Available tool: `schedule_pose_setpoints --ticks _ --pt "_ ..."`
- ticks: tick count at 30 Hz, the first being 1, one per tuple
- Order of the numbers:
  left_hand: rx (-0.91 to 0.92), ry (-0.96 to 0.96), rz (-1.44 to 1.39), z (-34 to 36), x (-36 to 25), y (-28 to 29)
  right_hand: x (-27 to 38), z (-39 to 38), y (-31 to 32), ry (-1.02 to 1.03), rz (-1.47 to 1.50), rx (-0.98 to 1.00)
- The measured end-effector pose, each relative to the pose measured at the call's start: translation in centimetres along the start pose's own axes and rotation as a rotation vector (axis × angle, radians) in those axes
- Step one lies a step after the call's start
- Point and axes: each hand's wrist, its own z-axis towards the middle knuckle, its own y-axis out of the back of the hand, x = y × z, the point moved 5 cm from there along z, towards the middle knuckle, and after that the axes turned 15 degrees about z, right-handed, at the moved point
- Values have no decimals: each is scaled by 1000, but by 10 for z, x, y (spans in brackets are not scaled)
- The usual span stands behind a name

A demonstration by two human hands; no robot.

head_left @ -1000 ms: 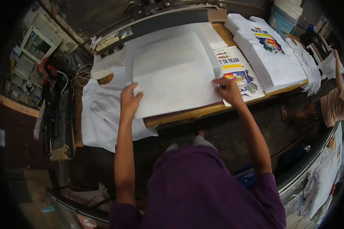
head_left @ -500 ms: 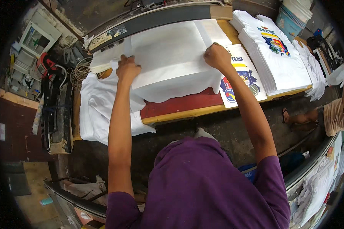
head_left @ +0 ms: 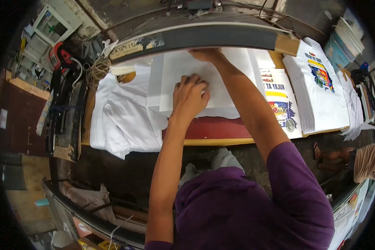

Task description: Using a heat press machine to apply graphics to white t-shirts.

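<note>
A white sheet lies over pale fabric on a red-topped bench. My left hand rests on the sheet, fingers apart and slightly bent, holding nothing. Farther back, my right hand reaches to the sheet's far part, close below the dark bar of a press-like machine. Its fingers are largely hidden there. A plain white shirt lies loosely to the left of the sheet. Printed sheets with a colourful design lie to the right, beside my right forearm.
A tall stack of white printed shirts stands farther right, with pale buckets behind it. Coiled cord and a red-and-black device are at left. Another person's leg shows at right. Behind me is another machine edge.
Both hands have let go of the sheet's sides. My left hand moved right onto its middle, and my right hand moved left and farther back. My view has shifted too.
</note>
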Motion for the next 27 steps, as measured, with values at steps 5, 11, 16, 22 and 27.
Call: schedule_pose_setpoints --ticks 5,11,16,22,27 --pt "91 43 20 11 1 0 -18 17 21 -43 -42 -366" --pt "129 13 31 22 25 -7 -20 -19 34 -309 -108 14" --pt "163 -68 121 68 50 -39 -35 -56 31 -211 -208 -41" --pt "194 -36 226 158 82 -91 -41 -76 36 -184 -182 -97" --pt "150 -52 157 185 103 -93 -32 -72 44 -245 -158 -4"
